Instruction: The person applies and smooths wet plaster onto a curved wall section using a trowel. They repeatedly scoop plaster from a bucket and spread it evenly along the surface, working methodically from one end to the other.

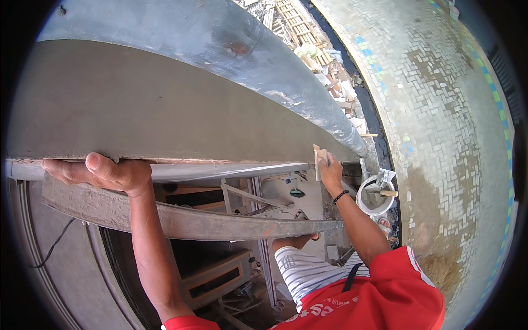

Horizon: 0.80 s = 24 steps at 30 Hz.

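Observation:
My left hand (104, 173) grips the rough lower edge of a grey plastered band (165, 110), its thumb up at the edge and fingers stretched along it to the left. My right hand (330, 173), with a dark bead bracelet, holds a small beige flat block (319, 154) upright against the right end of that band's lower edge. A curved, dusty grey beam (231, 226) runs below both hands. Right of my right hand, a white bucket (373, 202) holds grey mix and a trowel (388, 193) with a wooden handle.
A grey pipe (192, 44) runs diagonally above the band. Rubble and a wooden ladder-like frame (291, 22) lie beyond it. A dark channel (374, 121) borders a pale paved road (434, 137) at the right. Below the beam are an orange-edged frame (217, 275) and debris.

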Each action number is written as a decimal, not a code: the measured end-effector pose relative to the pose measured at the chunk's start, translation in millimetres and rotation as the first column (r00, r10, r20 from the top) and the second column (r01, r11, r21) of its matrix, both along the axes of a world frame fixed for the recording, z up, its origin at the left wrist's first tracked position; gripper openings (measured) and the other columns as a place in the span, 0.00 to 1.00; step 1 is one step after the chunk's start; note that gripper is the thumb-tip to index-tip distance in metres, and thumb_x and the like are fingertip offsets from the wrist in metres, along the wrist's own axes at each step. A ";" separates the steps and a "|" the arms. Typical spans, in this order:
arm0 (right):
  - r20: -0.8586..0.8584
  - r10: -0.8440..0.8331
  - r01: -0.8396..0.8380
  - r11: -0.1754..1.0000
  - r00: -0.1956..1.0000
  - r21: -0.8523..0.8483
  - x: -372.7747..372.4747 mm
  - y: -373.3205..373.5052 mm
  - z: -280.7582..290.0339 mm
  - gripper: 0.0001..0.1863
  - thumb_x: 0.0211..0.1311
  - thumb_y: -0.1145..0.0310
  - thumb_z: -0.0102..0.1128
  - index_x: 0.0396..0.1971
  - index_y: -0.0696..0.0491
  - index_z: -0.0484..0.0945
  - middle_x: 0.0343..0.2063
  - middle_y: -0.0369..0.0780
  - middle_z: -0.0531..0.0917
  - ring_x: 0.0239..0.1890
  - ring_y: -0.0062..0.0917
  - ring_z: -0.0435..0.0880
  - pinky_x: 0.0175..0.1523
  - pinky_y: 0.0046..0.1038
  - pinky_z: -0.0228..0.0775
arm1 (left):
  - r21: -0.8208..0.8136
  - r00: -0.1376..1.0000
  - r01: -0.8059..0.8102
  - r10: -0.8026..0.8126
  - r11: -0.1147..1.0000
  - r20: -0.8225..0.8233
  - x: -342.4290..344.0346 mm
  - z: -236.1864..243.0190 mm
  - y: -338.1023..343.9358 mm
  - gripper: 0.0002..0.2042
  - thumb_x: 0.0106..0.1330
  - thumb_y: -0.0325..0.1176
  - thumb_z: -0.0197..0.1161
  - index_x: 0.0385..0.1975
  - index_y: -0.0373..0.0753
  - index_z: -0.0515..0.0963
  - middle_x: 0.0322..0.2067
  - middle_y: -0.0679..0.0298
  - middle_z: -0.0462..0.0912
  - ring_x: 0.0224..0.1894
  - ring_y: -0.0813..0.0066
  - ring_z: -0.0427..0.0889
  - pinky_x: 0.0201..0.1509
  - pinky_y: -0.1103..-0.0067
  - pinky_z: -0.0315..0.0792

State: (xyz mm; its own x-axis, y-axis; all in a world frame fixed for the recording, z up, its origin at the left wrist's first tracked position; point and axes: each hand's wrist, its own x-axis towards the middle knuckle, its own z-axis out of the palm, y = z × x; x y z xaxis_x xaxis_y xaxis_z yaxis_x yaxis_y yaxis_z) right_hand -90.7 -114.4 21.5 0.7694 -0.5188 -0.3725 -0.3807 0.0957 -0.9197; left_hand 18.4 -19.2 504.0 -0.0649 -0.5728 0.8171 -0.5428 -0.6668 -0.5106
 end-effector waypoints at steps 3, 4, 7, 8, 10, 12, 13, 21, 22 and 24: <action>-0.052 -0.015 0.020 0.996 0.999 0.085 -17.3 -1.8 -4.4 0.22 0.60 0.63 0.60 0.50 0.61 0.75 0.40 0.53 0.82 0.44 0.44 0.81 0.51 0.38 0.71 | -0.021 1.000 0.017 -0.017 1.000 0.017 -2.0 -0.3 -2.8 0.33 0.73 0.55 0.31 0.64 0.29 0.55 0.64 0.50 0.52 0.70 0.54 0.47 0.71 0.59 0.41; 0.006 -0.089 0.089 0.994 0.996 0.063 -14.3 -2.1 -2.3 0.20 0.61 0.64 0.60 0.49 0.61 0.76 0.38 0.51 0.83 0.42 0.39 0.83 0.49 0.36 0.71 | -0.021 1.000 0.028 -0.028 0.999 0.012 -2.9 0.6 -6.0 0.34 0.73 0.55 0.32 0.64 0.29 0.55 0.64 0.50 0.52 0.70 0.54 0.47 0.71 0.59 0.41; 0.191 -0.116 0.113 0.993 0.975 0.029 6.1 -9.6 62.6 0.23 0.60 0.63 0.61 0.50 0.63 0.75 0.43 0.56 0.81 0.48 0.50 0.80 0.53 0.40 0.70 | -0.010 0.999 0.037 -0.037 0.999 -0.018 -4.4 -0.5 -3.8 0.34 0.73 0.55 0.32 0.64 0.29 0.54 0.64 0.49 0.53 0.70 0.54 0.47 0.71 0.58 0.41; 0.277 -0.122 0.119 0.993 0.953 0.029 15.6 -14.0 89.2 0.23 0.60 0.63 0.61 0.51 0.64 0.74 0.44 0.56 0.81 0.48 0.50 0.79 0.53 0.40 0.70 | -0.010 0.999 0.042 -0.042 0.999 -0.028 -4.8 -0.4 -4.3 0.34 0.73 0.55 0.32 0.64 0.29 0.54 0.64 0.50 0.53 0.70 0.54 0.47 0.71 0.58 0.41; 0.388 -0.113 0.128 0.992 0.915 -0.013 35.2 -20.7 127.6 0.24 0.60 0.63 0.60 0.51 0.65 0.73 0.44 0.57 0.81 0.47 0.51 0.79 0.53 0.40 0.70 | -0.017 0.999 0.019 -0.020 1.000 -0.029 -3.3 1.4 -2.7 0.34 0.72 0.56 0.32 0.65 0.30 0.52 0.63 0.50 0.53 0.69 0.55 0.48 0.71 0.58 0.40; 0.441 -0.065 0.122 0.987 0.895 -0.102 50.1 -22.8 149.1 0.25 0.60 0.62 0.60 0.51 0.66 0.73 0.43 0.58 0.81 0.47 0.52 0.79 0.53 0.40 0.70 | -0.020 0.999 -0.040 0.040 0.999 -0.018 -0.6 4.1 8.1 0.36 0.71 0.58 0.34 0.68 0.33 0.47 0.63 0.50 0.53 0.69 0.56 0.48 0.72 0.57 0.38; 0.385 0.016 0.022 0.995 0.923 -0.094 53.4 -18.9 146.0 0.25 0.60 0.62 0.60 0.50 0.66 0.73 0.42 0.58 0.81 0.46 0.52 0.79 0.53 0.41 0.70 | -0.020 0.999 -0.050 0.049 0.999 -0.022 0.3 5.4 11.1 0.37 0.70 0.59 0.34 0.69 0.34 0.46 0.63 0.50 0.52 0.70 0.56 0.47 0.72 0.57 0.37; 0.081 -0.015 0.005 0.993 0.997 0.121 -27.6 -1.3 18.4 0.17 0.63 0.68 0.60 0.48 0.62 0.77 0.37 0.42 0.83 0.41 0.25 0.81 0.47 0.27 0.71 | -0.084 0.997 -0.067 0.070 0.994 0.038 4.0 2.5 8.4 0.38 0.71 0.60 0.30 0.67 0.31 0.48 0.65 0.49 0.50 0.71 0.55 0.41 0.72 0.58 0.33; 0.134 -0.055 0.036 0.989 0.989 0.143 -23.4 -4.1 25.5 0.17 0.63 0.69 0.59 0.48 0.62 0.76 0.37 0.41 0.83 0.41 0.23 0.80 0.47 0.26 0.71 | -0.064 0.997 -0.067 0.068 0.996 0.026 5.1 5.8 12.1 0.40 0.70 0.61 0.31 0.68 0.29 0.45 0.66 0.46 0.47 0.72 0.54 0.38 0.72 0.56 0.31; 0.254 -0.118 0.076 0.982 0.960 0.171 -12.7 -11.1 52.7 0.17 0.62 0.68 0.60 0.48 0.62 0.76 0.38 0.43 0.83 0.41 0.25 0.80 0.49 0.28 0.70 | -0.049 0.997 -0.066 0.064 0.997 -0.047 4.5 1.4 17.2 0.45 0.68 0.63 0.33 0.69 0.25 0.38 0.68 0.39 0.40 0.74 0.49 0.30 0.72 0.54 0.26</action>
